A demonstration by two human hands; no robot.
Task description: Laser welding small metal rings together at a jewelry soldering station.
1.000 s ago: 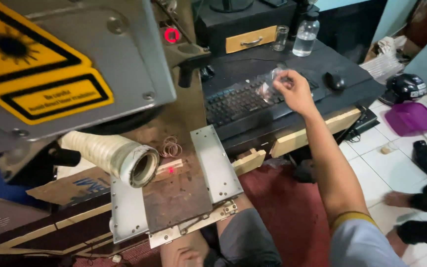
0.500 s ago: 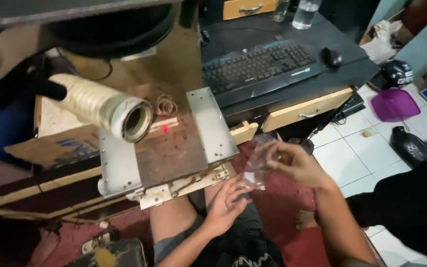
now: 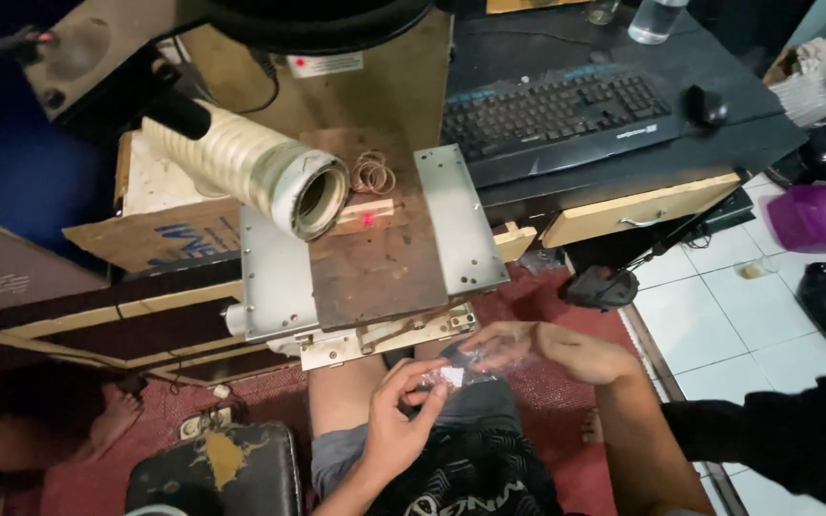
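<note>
Both hands work 1 small clear plastic bag (image 3: 466,368) over the lap, just below the metal plate (image 3: 375,258). Left hand (image 3: 399,420) fingers pinch its corner; right hand (image 3: 552,349) fingers grip its top edge. The step looks like opening it, which calls for parting the film.

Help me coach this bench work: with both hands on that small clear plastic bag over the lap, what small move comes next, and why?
Probably pinch the bag's mouth open. The left hand and right hand both grip the small clear bag over the lap, just below the metal plate with the red laser dot; nothing has come out.
</note>
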